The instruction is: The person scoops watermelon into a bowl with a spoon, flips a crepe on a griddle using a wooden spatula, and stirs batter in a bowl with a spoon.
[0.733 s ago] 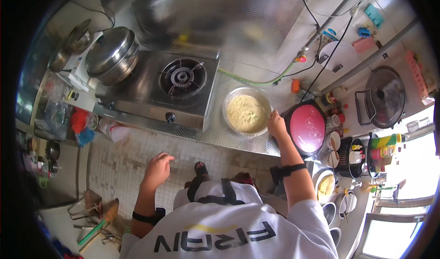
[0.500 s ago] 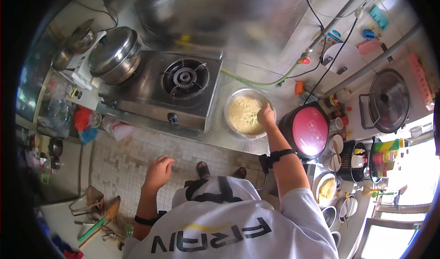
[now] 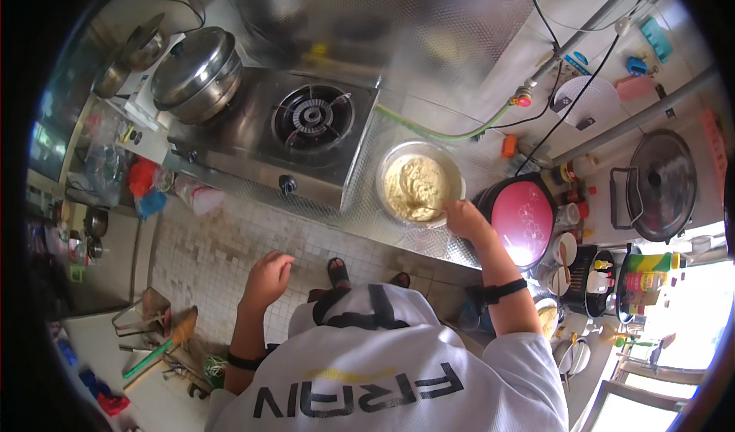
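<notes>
Head view: stove beside bowl

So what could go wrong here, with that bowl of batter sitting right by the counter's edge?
The right hand grips only the rim of the metal bowl of pale batter, near the counter's front edge; a one-sided pull could tip it toward the tiled floor. The left hand hangs free over the floor, so it gives no support. The gas stove stands close beside the bowl, so batter could slop onto it.
</notes>
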`<state>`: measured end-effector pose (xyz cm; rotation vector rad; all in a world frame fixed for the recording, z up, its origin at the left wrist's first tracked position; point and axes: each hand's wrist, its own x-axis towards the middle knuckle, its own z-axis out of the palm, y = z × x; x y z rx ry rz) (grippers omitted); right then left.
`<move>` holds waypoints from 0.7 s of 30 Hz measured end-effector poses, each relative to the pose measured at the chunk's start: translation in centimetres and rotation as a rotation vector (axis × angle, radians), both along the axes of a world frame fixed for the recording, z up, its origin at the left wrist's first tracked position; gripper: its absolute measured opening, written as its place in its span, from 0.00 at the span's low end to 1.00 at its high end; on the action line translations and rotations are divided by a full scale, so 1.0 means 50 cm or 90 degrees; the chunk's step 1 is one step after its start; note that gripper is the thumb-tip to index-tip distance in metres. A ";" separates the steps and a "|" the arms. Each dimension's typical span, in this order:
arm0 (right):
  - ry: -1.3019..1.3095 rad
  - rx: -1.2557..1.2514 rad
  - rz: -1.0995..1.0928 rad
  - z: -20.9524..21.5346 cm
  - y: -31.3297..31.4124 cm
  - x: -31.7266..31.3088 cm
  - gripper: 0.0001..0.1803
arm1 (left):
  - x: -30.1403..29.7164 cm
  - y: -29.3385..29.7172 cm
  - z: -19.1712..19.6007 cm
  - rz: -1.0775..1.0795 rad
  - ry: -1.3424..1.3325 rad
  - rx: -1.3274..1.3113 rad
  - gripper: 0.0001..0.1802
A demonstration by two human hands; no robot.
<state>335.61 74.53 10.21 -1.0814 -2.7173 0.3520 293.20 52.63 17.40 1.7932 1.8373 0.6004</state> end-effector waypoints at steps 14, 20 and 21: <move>0.133 -0.086 -0.372 -0.067 0.079 -0.087 0.07 | 0.029 0.012 0.009 -0.011 0.027 -0.010 0.08; -0.110 -0.049 -0.161 0.001 0.040 -0.007 0.08 | 0.030 0.001 0.007 0.014 0.030 0.006 0.07; -0.076 -0.041 -0.147 0.007 0.046 0.006 0.08 | 0.029 -0.002 0.005 0.022 0.022 0.003 0.07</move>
